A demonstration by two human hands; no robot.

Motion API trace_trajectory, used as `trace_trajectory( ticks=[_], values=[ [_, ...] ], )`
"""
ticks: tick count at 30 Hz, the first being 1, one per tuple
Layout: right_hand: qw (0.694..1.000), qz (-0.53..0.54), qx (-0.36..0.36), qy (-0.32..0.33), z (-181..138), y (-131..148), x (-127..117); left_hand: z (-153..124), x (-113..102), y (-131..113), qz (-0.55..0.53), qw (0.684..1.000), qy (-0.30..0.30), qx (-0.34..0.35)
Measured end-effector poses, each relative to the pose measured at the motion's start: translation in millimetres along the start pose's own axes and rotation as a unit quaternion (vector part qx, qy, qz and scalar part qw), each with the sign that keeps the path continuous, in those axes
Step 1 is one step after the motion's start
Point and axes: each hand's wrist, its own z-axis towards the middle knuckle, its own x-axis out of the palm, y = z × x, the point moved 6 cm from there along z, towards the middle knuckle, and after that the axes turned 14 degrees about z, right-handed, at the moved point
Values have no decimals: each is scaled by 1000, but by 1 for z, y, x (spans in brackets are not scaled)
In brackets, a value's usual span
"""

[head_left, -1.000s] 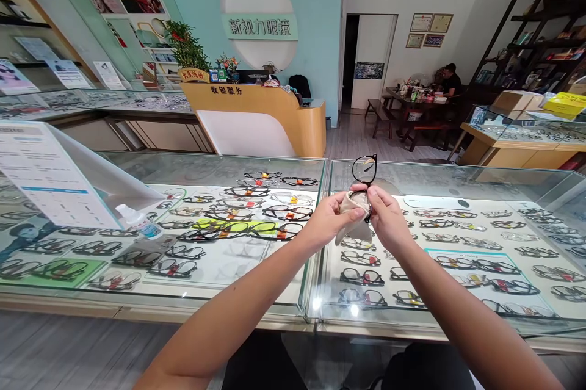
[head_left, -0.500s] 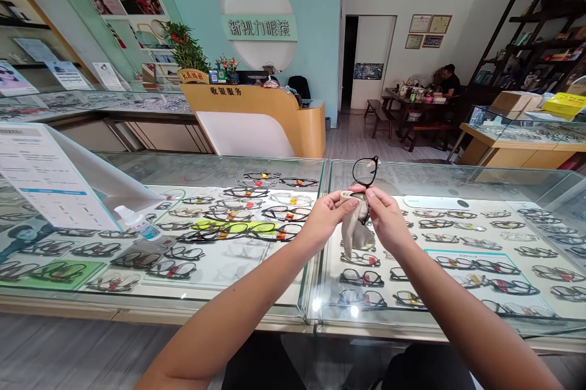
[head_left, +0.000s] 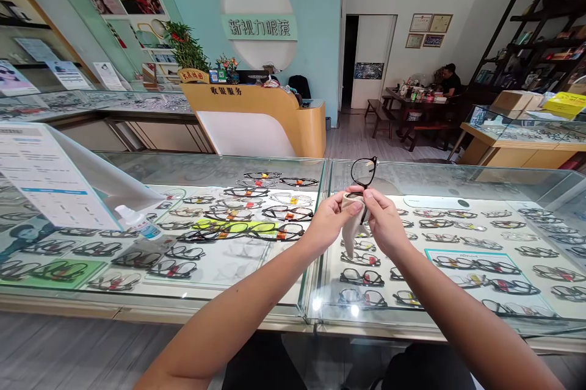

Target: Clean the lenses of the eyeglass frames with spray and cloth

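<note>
Over the counter [head_left: 206,267], the left hand [head_left: 326,220] pinches cloth [head_left: 351,232], the right hand [head_left: 386,221] glasses [head_left: 364,173].

Glass counter [head_left: 206,167], white bottle [head_left: 140,223] on top, tented sign [head_left: 55,176] (printed) alongside

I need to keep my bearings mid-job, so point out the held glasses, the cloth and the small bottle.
Held glasses [head_left: 363,172]: head view, on the upper lens.
Cloth [head_left: 351,234]: head view, on its hanging part.
Small bottle [head_left: 140,223]: head view, on its body.
</note>
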Motion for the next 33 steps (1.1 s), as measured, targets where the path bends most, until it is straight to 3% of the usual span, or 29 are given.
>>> trace_trajectory(
  ticks=[6,16,33],
  values=[
    [1000,-13,-13,2,-1,2,0,2,-2,3,-5,1000,-8,1],
    [1000,15,0,-24,-1,4,-3,-2,1,3,13,999,38,6],
    [998,-47,-24,19,-1,7,2,-1,-1,0,-15,1000,4,7]
  ],
)
